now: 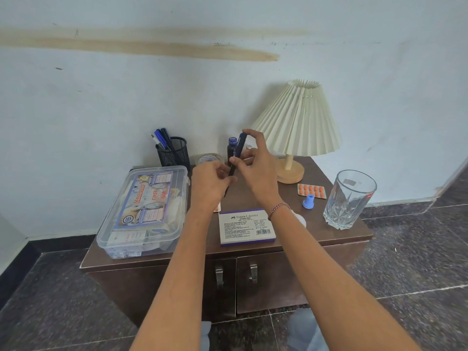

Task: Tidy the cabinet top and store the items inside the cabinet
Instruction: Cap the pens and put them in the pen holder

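Pen: a slim, dark blue pen (238,145) is held nearly upright, tilted a little to the right, above the back middle of the counter (243,196); a pale clip or marking is seen near its middle.
Left hand: the left hand (211,184) is curled round the pen's lower end.
Right hand: the right hand (255,168) is pinched on the pen's upper part, with a fingertip laid at its top end.
Cap: it possibly sits on the pen; the joint is hidden by fingers.
Behind the pen: a dark ink bottle (231,145) with a blue lid and a tape roll (209,158) are seen.
Left side: a mesh pen holder (174,152) and a clear first-aid box (144,211) are placed there.
Front: a stamp pad (247,226) is laid flat.
Right side: a lamp (298,120), orange tablets (312,190), a small blue cap (308,200) and a glass (348,198) are set there.
Cabinet doors (266,282): both are closed.
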`<state>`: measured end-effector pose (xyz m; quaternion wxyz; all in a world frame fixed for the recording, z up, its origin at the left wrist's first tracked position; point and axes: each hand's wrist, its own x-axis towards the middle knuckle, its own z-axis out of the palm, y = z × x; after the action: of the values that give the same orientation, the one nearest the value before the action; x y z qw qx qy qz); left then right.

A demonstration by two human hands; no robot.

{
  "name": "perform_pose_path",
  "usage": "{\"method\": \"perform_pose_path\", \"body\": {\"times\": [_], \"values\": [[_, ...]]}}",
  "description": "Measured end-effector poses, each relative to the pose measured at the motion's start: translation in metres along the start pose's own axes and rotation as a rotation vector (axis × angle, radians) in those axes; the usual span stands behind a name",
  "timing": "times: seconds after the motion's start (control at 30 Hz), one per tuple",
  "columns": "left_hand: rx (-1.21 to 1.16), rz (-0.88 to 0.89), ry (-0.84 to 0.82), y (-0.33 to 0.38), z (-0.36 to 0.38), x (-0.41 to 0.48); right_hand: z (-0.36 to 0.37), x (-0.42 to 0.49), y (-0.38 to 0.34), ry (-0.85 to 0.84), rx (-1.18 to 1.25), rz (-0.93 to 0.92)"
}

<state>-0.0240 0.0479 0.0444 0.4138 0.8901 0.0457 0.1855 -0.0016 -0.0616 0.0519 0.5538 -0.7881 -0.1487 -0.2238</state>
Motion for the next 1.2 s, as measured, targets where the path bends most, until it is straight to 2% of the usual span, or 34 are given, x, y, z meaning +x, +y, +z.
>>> {"method": "perform_pose_path", "body": {"times": [0.23, 0.47, 0.77, 0.9, 1.07, 1.2], "values": [[0.014, 0.03, 0.095, -0.003, 0.003, -0.001, -0.001, -0.001, -0.005, -0.168, 0.055, -0.017], [-0.027, 0.053, 0.167, -0.003, 0.004, -0.001, 0.004, 0.004, -0.011, -0.142, -0.018, -0.087], [0.028, 0.085, 0.19, -0.006, 0.002, 0.005, 0.008, 0.006, -0.015, -0.052, -0.023, -0.078], [0.152, 0.078, 0.251, -0.009, -0.013, 0.013, 0.015, 0.012, -0.026, -0.017, -0.09, -0.14], [0.383, 0.084, 0.352, -0.004, -0.025, 0.033, 0.042, 0.026, -0.035, -0.097, -0.091, -0.194], [0.309, 0.074, 0.365, -0.003, -0.032, 0.052, 0.067, 0.053, -0.039, -0.094, -0.113, -0.218]]}}
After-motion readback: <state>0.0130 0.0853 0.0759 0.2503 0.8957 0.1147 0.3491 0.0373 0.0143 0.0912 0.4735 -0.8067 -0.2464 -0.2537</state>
